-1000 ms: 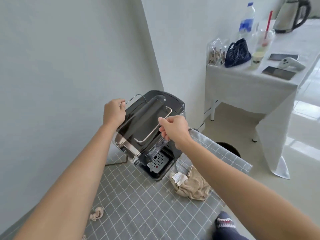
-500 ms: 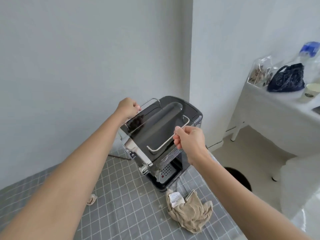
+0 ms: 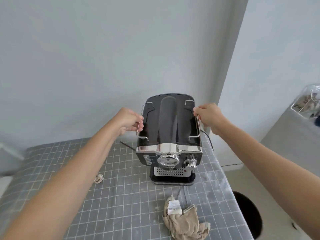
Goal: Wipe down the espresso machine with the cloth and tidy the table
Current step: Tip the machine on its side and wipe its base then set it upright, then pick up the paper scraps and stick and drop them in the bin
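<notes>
A black and chrome espresso machine (image 3: 168,134) stands on the table with the grey checked cloth cover (image 3: 121,196), its front with dial and drip tray facing me. My left hand (image 3: 130,121) is closed around the thin metal rail on the machine's left top edge. My right hand (image 3: 207,116) is closed around the matching rail on the right top edge. A crumpled beige cloth (image 3: 184,220) with a white label lies on the table in front of the machine, untouched.
A small crumpled scrap (image 3: 99,178) lies on the table left of the machine. A black power cord (image 3: 210,144) runs off the machine's right side. A dark round bin (image 3: 249,215) stands on the floor right of the table. The wall is close behind.
The machine has been turned from an angled position so its front faces me squarely. Both hands stayed on the top rails. The view has swung left and downward.
</notes>
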Demonstrator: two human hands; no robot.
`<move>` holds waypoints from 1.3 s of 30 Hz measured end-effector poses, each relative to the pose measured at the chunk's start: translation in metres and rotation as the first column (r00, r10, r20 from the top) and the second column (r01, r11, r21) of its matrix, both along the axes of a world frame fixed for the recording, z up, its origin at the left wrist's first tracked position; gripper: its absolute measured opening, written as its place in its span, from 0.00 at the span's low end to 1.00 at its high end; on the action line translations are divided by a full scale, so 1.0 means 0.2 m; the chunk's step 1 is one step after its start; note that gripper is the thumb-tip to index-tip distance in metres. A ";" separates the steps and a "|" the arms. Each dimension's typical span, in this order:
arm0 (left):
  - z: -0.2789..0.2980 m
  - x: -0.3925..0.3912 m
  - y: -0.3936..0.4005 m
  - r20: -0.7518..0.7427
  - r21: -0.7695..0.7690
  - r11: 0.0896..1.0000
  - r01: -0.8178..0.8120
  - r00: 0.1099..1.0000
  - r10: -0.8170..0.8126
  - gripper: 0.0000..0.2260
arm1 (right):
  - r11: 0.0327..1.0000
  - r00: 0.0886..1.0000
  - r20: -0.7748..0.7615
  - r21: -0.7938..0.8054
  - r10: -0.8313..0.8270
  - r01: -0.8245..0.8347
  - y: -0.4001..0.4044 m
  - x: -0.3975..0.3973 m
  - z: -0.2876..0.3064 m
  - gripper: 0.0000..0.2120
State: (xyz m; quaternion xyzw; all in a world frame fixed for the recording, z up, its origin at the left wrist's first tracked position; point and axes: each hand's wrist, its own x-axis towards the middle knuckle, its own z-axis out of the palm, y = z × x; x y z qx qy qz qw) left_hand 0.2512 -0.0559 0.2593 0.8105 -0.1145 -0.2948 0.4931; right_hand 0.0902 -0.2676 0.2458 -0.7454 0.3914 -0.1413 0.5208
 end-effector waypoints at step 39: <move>-0.12 0.11 1.18 0.314 0.170 0.933 -0.316 0.915 0.253 0.13 | 0.571 0.735 -0.214 -0.504 0.644 -0.647 1.00 0.62 0.28 0.12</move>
